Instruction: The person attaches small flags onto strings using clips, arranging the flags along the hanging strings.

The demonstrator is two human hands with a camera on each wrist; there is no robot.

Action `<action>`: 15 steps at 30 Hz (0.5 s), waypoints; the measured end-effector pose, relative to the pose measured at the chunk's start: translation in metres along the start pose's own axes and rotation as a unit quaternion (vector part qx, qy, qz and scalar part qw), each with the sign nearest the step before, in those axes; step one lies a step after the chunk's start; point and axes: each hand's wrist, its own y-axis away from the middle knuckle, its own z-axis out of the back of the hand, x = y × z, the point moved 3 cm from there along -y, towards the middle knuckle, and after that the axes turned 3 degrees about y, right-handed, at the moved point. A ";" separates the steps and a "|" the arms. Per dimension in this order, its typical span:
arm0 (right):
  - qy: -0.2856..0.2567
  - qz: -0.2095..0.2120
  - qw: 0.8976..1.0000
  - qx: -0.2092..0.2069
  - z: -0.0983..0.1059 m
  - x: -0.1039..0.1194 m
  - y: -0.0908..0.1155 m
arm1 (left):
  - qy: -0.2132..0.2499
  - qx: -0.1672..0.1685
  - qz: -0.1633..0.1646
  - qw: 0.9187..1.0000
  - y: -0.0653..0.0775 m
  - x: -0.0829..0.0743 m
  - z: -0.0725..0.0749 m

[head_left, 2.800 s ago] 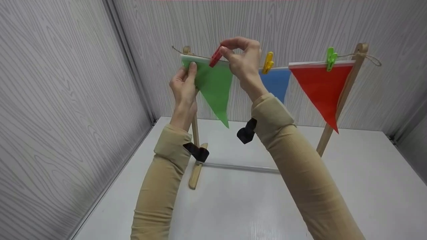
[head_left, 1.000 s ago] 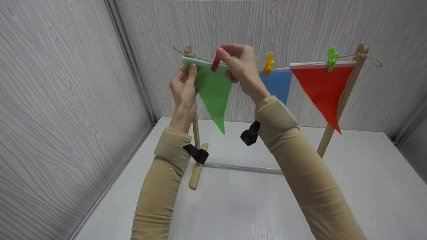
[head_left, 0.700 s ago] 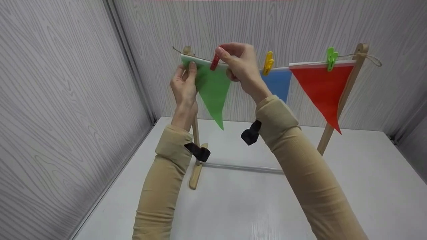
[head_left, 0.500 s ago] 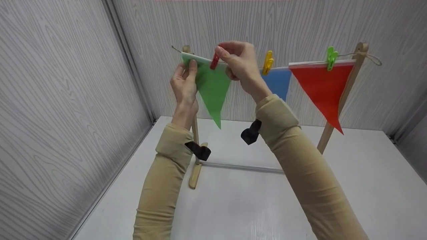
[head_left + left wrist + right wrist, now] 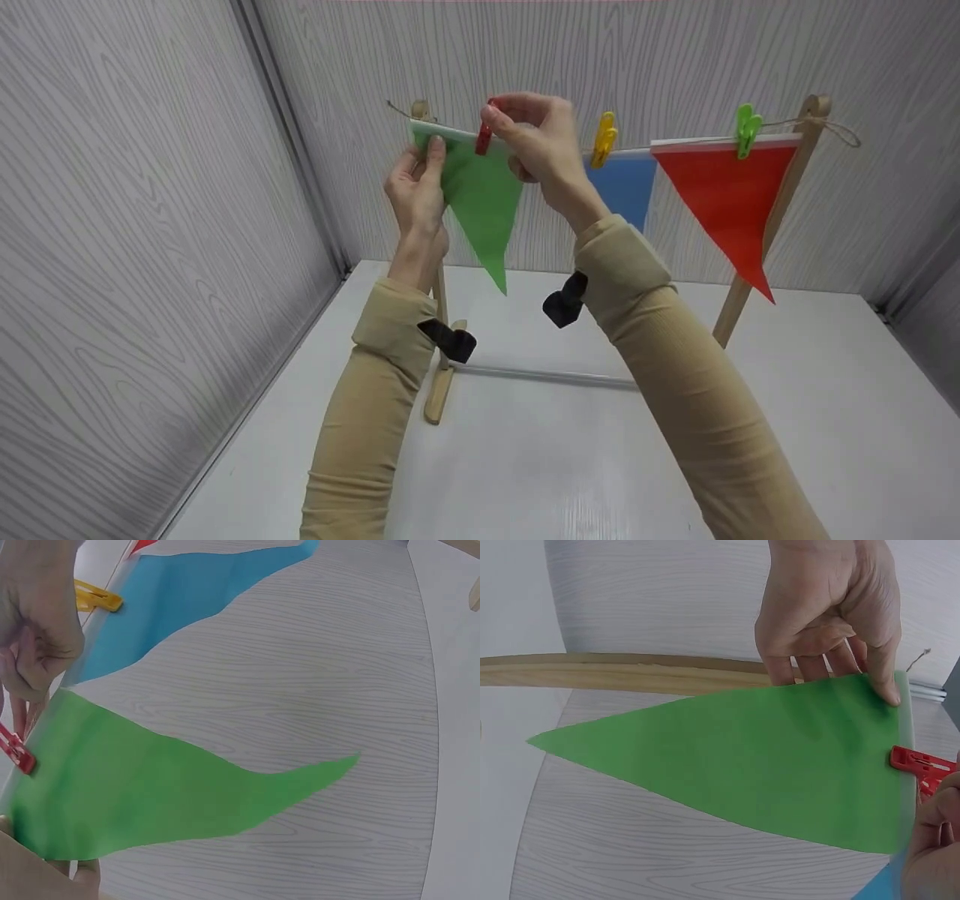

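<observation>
A green triangular pennant [image 5: 484,202] hangs by its white top edge along a twine line. My left hand [image 5: 416,191] pinches its upper left corner, thumb in front and fingers behind. The right hand [image 5: 547,142] holds a red clothespin [image 5: 483,141] between thumb and forefinger. In the right wrist view that red clothespin [image 5: 922,763] has its tips over the pennant's white edge, near the middle. From the left wrist, the green pennant [image 5: 150,780] shows its point curling outward, with the red clothespin [image 5: 16,750] at its edge.
Right of it hang a blue pennant [image 5: 622,187] with a yellow clothespin [image 5: 604,140] and a red pennant [image 5: 727,187] with a light green clothespin [image 5: 746,131]. Wooden posts, left [image 5: 440,300] and right [image 5: 780,202], carry the twine. A metal rod [image 5: 547,376] runs low over the white table [image 5: 525,465].
Since the oldest frame my right hand has brought the red clothespin down and turned it more upright on the pennant's edge. The left hand keeps its hold; the pennant's tip sways.
</observation>
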 end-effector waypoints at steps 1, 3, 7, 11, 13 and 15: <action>-0.001 -0.002 1.000 0.000 0.000 0.000 0.000 | 0.000 -0.002 0.002 1.000 0.000 0.001 0.000; -0.006 -0.003 1.000 0.000 0.000 -0.001 0.001 | 0.000 -0.005 0.007 1.000 0.001 0.002 0.001; -0.017 0.001 1.000 -0.001 0.001 -0.003 0.003 | -0.007 -0.007 0.008 1.000 0.002 0.003 0.004; -0.031 0.004 0.999 -0.004 0.003 -0.005 0.006 | -0.002 -0.004 0.008 1.000 0.004 0.004 0.007; -0.040 0.005 0.999 -0.008 0.004 -0.006 0.008 | 0.008 -0.005 0.004 1.000 0.005 0.005 0.009; -0.049 0.005 0.999 -0.012 0.006 -0.007 0.010 | 0.016 -0.007 -0.003 1.000 0.007 0.007 0.012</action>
